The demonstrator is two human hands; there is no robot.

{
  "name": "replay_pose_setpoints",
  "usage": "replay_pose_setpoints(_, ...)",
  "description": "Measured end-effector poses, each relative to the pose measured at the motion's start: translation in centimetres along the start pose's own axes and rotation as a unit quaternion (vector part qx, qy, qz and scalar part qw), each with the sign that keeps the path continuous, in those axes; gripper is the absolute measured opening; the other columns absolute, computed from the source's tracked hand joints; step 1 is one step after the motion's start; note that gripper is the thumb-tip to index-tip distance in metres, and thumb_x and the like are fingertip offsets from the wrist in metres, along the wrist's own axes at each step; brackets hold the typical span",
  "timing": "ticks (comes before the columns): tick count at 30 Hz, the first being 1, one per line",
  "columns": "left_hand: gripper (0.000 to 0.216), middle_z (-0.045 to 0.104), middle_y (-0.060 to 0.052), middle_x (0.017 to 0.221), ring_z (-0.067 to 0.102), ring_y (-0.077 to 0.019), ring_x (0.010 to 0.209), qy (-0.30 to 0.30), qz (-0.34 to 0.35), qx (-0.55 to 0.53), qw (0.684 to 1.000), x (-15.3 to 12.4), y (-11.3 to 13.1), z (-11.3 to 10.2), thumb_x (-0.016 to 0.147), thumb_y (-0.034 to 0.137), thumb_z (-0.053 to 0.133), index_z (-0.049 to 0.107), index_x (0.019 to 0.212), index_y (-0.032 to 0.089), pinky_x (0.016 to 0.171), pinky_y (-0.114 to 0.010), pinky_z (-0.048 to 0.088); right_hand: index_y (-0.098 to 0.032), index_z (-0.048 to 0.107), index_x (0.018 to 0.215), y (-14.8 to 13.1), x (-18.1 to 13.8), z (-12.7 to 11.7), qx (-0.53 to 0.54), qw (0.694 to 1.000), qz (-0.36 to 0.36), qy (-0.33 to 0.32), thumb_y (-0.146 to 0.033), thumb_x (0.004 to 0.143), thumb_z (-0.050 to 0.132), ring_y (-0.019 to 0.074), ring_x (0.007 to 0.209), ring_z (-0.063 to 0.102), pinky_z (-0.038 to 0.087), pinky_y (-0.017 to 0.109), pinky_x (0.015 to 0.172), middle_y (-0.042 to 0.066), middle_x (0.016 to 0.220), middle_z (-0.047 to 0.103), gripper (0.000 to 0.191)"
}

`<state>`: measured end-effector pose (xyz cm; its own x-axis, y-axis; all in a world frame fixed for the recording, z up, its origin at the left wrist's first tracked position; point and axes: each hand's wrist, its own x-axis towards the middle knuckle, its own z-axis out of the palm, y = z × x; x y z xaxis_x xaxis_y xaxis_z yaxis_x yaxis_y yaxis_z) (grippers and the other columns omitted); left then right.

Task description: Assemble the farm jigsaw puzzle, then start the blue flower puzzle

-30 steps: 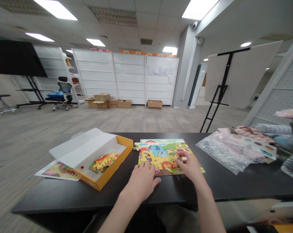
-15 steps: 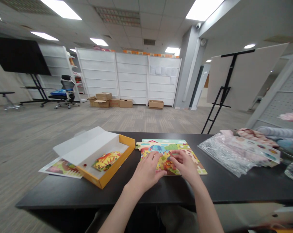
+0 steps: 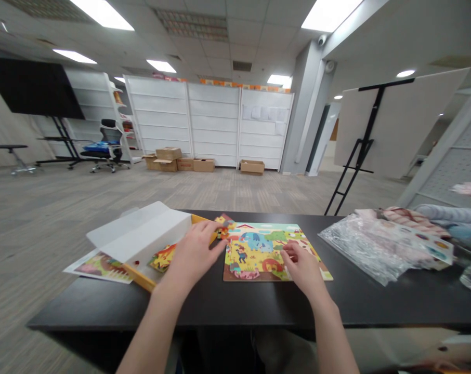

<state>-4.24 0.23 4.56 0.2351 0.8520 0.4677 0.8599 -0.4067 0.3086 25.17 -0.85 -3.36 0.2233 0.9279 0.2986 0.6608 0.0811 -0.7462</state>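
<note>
My left hand point(image 3: 194, 254) is closed on a puzzle piece point(image 3: 225, 226), multicoloured with yellow and red, held between the yellow-edged box and the picture board. Whether it is one piece or a small stack, I cannot tell. On the black table lies the jigsaw board point(image 3: 254, 254), showing a blue elephant, a lion, trees and a small figure. My right hand point(image 3: 303, 265) rests over its right half, fingers curled in with the thumb near the index finger; what is between them is hidden. More puzzle pieces point(image 3: 161, 257) lie in the box, partly behind my left hand.
The white-lidded box point(image 3: 138, 283) stands open at left, with a printed picture sheet point(image 3: 99, 267) under it. Clear plastic packaging point(image 3: 368, 249) and folded fabric point(image 3: 410, 221) lie at right, beside a pink flower point(image 3: 469, 188). The black table's point(image 3: 259, 306) front edge runs before me.
My left hand has moved left, off the board to beside the box, and now holds a puzzle piece out over the board's left edge. My right hand has stayed over the board's right side.
</note>
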Motion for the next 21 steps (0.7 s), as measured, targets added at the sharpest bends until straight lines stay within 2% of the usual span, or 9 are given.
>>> replay_pose_setpoints(2,0.034,0.066,-0.01,0.126,0.06,-0.03,0.117,0.002,-0.084,0.068,0.994,0.1,-2.1,-2.2,0.094,0.039,0.053,0.063,0.121,0.022,0.101,-0.043,0.048,-0.022,0.068,0.088,0.9,0.0,-0.3,-0.069,0.998,0.006,-0.002,-0.036,0.086,0.055,0.023,0.071,0.071,0.054,0.035,0.07,0.006,0.078,0.075,0.019)
replay_pose_setpoints(5,0.036,0.066,-0.013,0.125,0.06,-0.0366,0.114,-0.04,-0.191,0.153,0.969,-0.5,-4.5,-4.1,0.093,0.043,0.047,0.066,0.117,0.024,0.088,-0.048,0.052,-0.023,0.07,0.09,1.7,-0.1,-0.4,-0.1,0.995,0.007,-0.02,-0.034,0.086,0.054,0.0225,0.072,0.072,0.054,0.034,0.07,0.006,0.082,0.077,0.02)
replay_pose_setpoints(7,0.038,0.067,-0.014,0.121,0.062,-0.0387,0.111,-0.079,-0.225,0.169,0.956,-1.1,-5.5,-4.2,0.092,0.045,0.046,0.067,0.116,0.025,0.082,-0.049,0.053,-0.022,0.071,0.092,1.7,-0.1,-0.3,-0.102,0.994,0.003,-0.028,-0.034,0.087,0.054,0.0226,0.075,0.073,0.054,0.033,0.071,0.006,0.084,0.077,0.021)
replay_pose_setpoints(10,0.04,0.07,-0.015,0.115,0.063,-0.0378,0.107,-0.116,-0.241,0.173,0.948,-1.6,-6.2,-3.7,0.09,0.043,0.046,0.066,0.118,0.023,0.08,-0.047,0.053,-0.023,0.072,0.093,1.4,-0.1,0.0,-0.099,0.994,-0.006,-0.04,-0.035,0.088,0.055,0.0234,0.08,0.074,0.055,0.033,0.074,0.006,0.086,0.078,0.022)
replay_pose_setpoints(13,0.038,0.07,-0.015,0.119,0.061,-0.037,0.114,-0.096,-0.213,0.186,0.954,-1.4,-5.4,-3.3,0.09,0.037,0.047,0.066,0.118,0.019,0.088,-0.047,0.052,-0.023,0.073,0.093,1.2,-0.1,0.0,-0.1,0.994,-0.007,-0.044,-0.034,0.088,0.055,0.0237,0.082,0.074,0.055,0.034,0.075,0.006,0.087,0.078,0.022)
replay_pose_setpoints(15,0.036,0.068,-0.014,0.124,0.057,-0.0355,0.12,-0.058,-0.162,0.176,0.969,-1.1,-3.7,-2.9,0.091,0.033,0.048,0.065,0.118,0.017,0.096,-0.047,0.049,-0.024,0.073,0.094,1.2,-0.1,-0.1,-0.103,0.994,-0.003,-0.041,-0.033,0.087,0.055,0.0235,0.081,0.075,0.055,0.033,0.074,0.006,0.088,0.079,0.021)
replay_pose_setpoints(17,0.031,0.067,-0.013,0.124,0.057,-0.0315,0.12,-0.033,-0.083,0.134,0.987,-0.8,-1.3,-1.9,0.094,0.029,0.047,0.065,0.117,0.017,0.103,-0.045,0.046,-0.024,0.074,0.094,1.2,-0.1,-0.1,-0.107,0.994,0.0,-0.037,-0.033,0.087,0.056,0.0235,0.08,0.075,0.055,0.033,0.073,0.006,0.089,0.079,0.021)
replay_pose_setpoints(19,0.026,0.068,-0.011,0.121,0.057,-0.0277,0.118,-0.053,0.003,0.061,0.997,-0.8,1.5,-0.3,0.096,0.028,0.049,0.066,0.112,0.018,0.104,-0.041,0.045,-0.024,0.074,0.093,1.2,-0.1,0.0,-0.108,0.994,-0.001,-0.033,-0.033,0.087,0.056,0.0237,0.08,0.075,0.055,0.034,0.073,0.006,0.089,0.079,0.021)
replay_pose_setpoints(21,0.02,0.069,-0.009,0.118,0.056,-0.0266,0.12,-0.107,0.081,0.002,0.991,-1.1,4.2,2.0,0.095,0.028,0.054,0.067,0.108,0.02,0.103,-0.04,0.046,-0.023,0.074,0.092,1.1,-0.1,0.2,-0.105,0.994,-0.002,-0.03,-0.031,0.087,0.056,0.024,0.079,0.075,0.056,0.035,0.074,0.007,0.088,0.079,0.02)
